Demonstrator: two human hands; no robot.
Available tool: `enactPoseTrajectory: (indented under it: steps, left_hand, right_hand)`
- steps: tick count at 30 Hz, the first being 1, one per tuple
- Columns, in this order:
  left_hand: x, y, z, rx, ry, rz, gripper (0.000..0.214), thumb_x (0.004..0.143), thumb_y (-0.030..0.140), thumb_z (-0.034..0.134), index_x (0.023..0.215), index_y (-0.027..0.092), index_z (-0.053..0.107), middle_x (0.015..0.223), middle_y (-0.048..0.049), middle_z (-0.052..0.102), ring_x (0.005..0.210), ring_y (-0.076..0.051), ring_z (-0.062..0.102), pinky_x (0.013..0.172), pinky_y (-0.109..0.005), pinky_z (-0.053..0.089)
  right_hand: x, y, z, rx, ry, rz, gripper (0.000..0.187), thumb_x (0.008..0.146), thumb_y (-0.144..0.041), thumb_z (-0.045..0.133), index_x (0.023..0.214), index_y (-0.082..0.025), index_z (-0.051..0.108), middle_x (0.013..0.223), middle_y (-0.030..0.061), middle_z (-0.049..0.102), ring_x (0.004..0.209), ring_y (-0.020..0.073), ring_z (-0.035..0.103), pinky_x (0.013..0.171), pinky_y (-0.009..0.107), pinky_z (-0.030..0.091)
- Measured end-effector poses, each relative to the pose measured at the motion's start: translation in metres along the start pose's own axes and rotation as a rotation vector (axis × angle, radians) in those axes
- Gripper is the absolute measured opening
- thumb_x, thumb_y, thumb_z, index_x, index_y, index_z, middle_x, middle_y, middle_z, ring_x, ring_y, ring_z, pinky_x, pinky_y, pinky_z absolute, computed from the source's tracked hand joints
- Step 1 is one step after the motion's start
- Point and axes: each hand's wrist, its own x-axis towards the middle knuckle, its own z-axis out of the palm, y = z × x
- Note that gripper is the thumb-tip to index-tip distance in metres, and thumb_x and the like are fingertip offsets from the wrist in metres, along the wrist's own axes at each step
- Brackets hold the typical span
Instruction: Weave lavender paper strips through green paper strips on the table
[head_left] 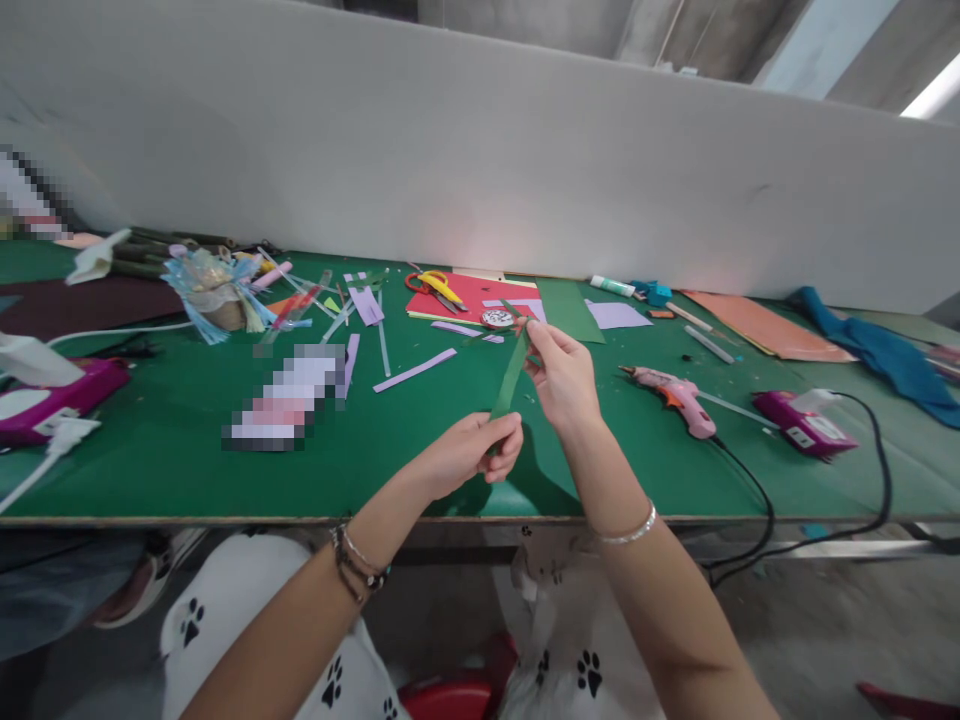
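I hold a narrow green paper strip point(512, 375) above the green table point(172, 440). My left hand point(472, 452) pinches its lower end, fingers closed. The strip's upper end is pinched by my right hand point(561, 372), thumb and fingers pressed together. The strip runs tilted between the two hands. Just beyond my right hand lie a small roll of tape point(496, 318), a red paper sheet point(480, 295) and yellow-handled scissors point(436, 287).
A pink glue gun point(675, 395) with a black cord lies at right, next to a magenta box point(804, 424). Lilac paper strips point(415, 369), a green sheet point(568, 310), an orange sheet point(765, 328) and blue cloth point(885, 355) lie further back. A paper flower bundle point(214, 290) stands at left. A white wall panel lines the table's rear.
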Motion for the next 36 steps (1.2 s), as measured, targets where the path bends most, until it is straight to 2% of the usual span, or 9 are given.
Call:
enactPoseTrajectory:
  steps: [3, 7, 11, 14, 19, 22, 25, 30, 36]
  left_hand:
    - [0.000, 0.000, -0.002, -0.003, -0.035, -0.033, 0.038, 0.085, 0.043, 0.041, 0.057, 0.017, 0.040, 0.041, 0.0072, 0.035, 0.034, -0.004, 0.029, 0.039, -0.019, 0.022]
    - [0.001, -0.001, -0.003, 0.003, -0.083, -0.046, 0.041, 0.087, 0.045, 0.037, 0.055, 0.019, 0.032, 0.040, 0.0100, 0.021, 0.034, -0.004, 0.016, 0.038, -0.019, 0.014]
    - [0.000, 0.000, -0.007, 0.183, -0.111, -0.026, 0.047, 0.082, 0.055, 0.040, 0.052, 0.020, 0.027, 0.043, 0.0092, 0.019, 0.039, -0.005, 0.011, 0.040, -0.022, 0.009]
    - [-0.002, 0.004, -0.014, 0.321, -0.121, -0.035, 0.051, 0.078, 0.061, 0.041, 0.051, 0.020, 0.026, 0.048, 0.0082, 0.018, 0.043, -0.006, 0.012, 0.042, -0.024, 0.010]
    - [-0.007, 0.011, -0.027, 0.464, -0.093, -0.042, 0.052, 0.080, 0.064, 0.034, 0.052, 0.020, 0.027, 0.050, 0.0069, 0.019, 0.045, -0.008, 0.015, 0.043, -0.025, 0.014]
    - [-0.010, 0.017, -0.031, 0.587, -0.083, -0.021, 0.052, 0.082, 0.063, 0.030, 0.051, 0.020, 0.027, 0.049, 0.0063, 0.020, 0.045, -0.009, 0.017, 0.044, -0.026, 0.016]
    - [-0.013, 0.022, -0.032, 0.681, -0.115, -0.023, 0.053, 0.082, 0.063, 0.028, 0.050, 0.020, 0.026, 0.049, 0.0061, 0.020, 0.045, -0.009, 0.017, 0.045, -0.026, 0.018]
    - [-0.016, 0.026, -0.034, 0.715, -0.153, -0.037, 0.054, 0.080, 0.065, 0.027, 0.051, 0.021, 0.026, 0.049, 0.0059, 0.021, 0.045, -0.009, 0.018, 0.045, -0.026, 0.019]
    - [-0.023, 0.034, -0.042, 0.713, -0.089, -0.001, 0.051, 0.082, 0.061, 0.031, 0.051, 0.020, 0.030, 0.050, 0.0060, 0.023, 0.045, -0.008, 0.020, 0.043, -0.024, 0.020]
  right_hand:
    - [0.001, 0.000, -0.002, -0.014, 0.017, -0.015, 0.019, 0.056, -0.036, 0.068, 0.066, -0.020, 0.067, 0.051, -0.0063, 0.046, 0.052, 0.0060, 0.041, 0.052, 0.021, 0.038]
    - [0.003, -0.002, -0.004, -0.057, 0.025, -0.068, 0.016, 0.055, -0.034, 0.069, 0.061, -0.019, 0.065, 0.056, -0.0045, 0.055, 0.052, 0.0056, 0.042, 0.051, 0.020, 0.038]
    - [0.002, -0.006, -0.007, -0.158, -0.034, -0.123, 0.017, 0.059, -0.036, 0.068, 0.059, -0.019, 0.065, 0.067, -0.0010, 0.063, 0.059, 0.0074, 0.048, 0.052, 0.020, 0.039]
    - [0.002, -0.011, -0.010, -0.137, -0.073, -0.071, 0.019, 0.059, -0.038, 0.067, 0.061, -0.019, 0.067, 0.069, -0.0008, 0.063, 0.062, 0.0080, 0.050, 0.055, 0.020, 0.042]
    - [0.004, -0.018, -0.017, -0.173, -0.136, -0.033, 0.019, 0.054, -0.035, 0.072, 0.057, -0.018, 0.064, 0.063, -0.0016, 0.061, 0.060, 0.0078, 0.052, 0.058, 0.021, 0.045]
    - [0.005, -0.019, -0.019, -0.153, -0.092, -0.058, 0.023, 0.052, -0.032, 0.074, 0.051, -0.018, 0.055, 0.049, -0.0063, 0.051, 0.050, 0.0050, 0.048, 0.055, 0.020, 0.046]
    - [0.004, -0.019, -0.019, -0.115, -0.112, -0.055, 0.029, 0.051, -0.030, 0.075, 0.052, -0.018, 0.048, 0.043, -0.0106, 0.041, 0.043, 0.0025, 0.043, 0.051, 0.018, 0.045]
    - [0.003, -0.020, -0.018, -0.116, -0.215, 0.015, 0.028, 0.049, -0.027, 0.075, 0.071, -0.019, 0.061, 0.049, -0.0104, 0.051, 0.047, 0.0032, 0.049, 0.052, 0.018, 0.047]
    - [0.005, -0.026, -0.025, -0.144, -0.175, 0.012, 0.020, 0.049, -0.027, 0.075, 0.063, -0.017, 0.066, 0.056, -0.0041, 0.062, 0.048, 0.0052, 0.055, 0.052, 0.020, 0.048]
